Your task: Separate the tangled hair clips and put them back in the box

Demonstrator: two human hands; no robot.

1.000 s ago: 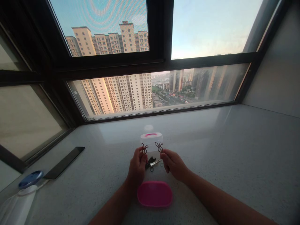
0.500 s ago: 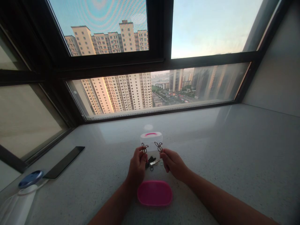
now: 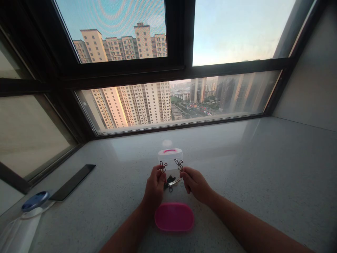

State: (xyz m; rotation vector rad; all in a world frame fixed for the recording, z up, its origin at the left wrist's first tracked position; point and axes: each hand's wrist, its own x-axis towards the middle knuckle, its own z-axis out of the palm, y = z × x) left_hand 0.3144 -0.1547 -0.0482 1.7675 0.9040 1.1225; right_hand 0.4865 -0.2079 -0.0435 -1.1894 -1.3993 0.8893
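My left hand [image 3: 154, 184] is closed, pinching a small dark metal rabbit-shaped outline [image 3: 163, 167] upright between thumb and fingers. My right hand [image 3: 195, 181] pinches a similar metal rabbit-shaped outline [image 3: 179, 164] at its lower right edge. The two pieces are held apart at about the same height. Between and below the hands lie a silver clip [image 3: 174, 182], a small dark ring [image 3: 171, 189] and black items [image 3: 170, 180] whose kind I cannot make out. Nearer me sits a pink oval tray or lid [image 3: 174, 217].
Behind the hands stands a clear box [image 3: 160, 155] with a pink handle [image 3: 170, 151]. At left on the speckled sill [image 3: 250, 168] lie a dark flat slab [image 3: 73, 182], a blue round item [image 3: 35, 201] and something white [image 3: 25, 232]. A dark-framed window [image 3: 184, 70] borders the back.
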